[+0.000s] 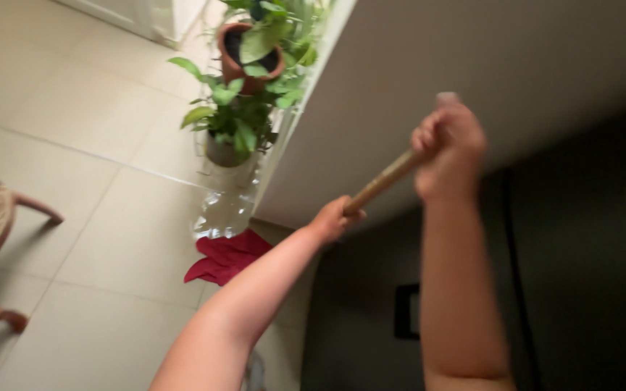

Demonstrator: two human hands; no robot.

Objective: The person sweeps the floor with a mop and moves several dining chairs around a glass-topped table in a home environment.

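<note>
Here both hands grip a wooden stick (pixel 384 179), held raised and slanting before a pale wall (pixel 472 65). Left hand (pixel 333 217) is closed round its lower end, right hand (pixel 449 145) clenched at the top, blurred, so probably a full fist. Below on the tiled floor (pixel 96 217): red cloth (pixel 226 257), potted plants (pixel 244 108).

The stick (pixel 385 177) looks like pale, matt wood, though blur hides its grain. The floor (pixel 96 137) is smooth, faintly glossy tile. A red cloth (pixel 227 259) lies soft and creased; one pot (pixel 237 61) is matt terracotta.
</note>
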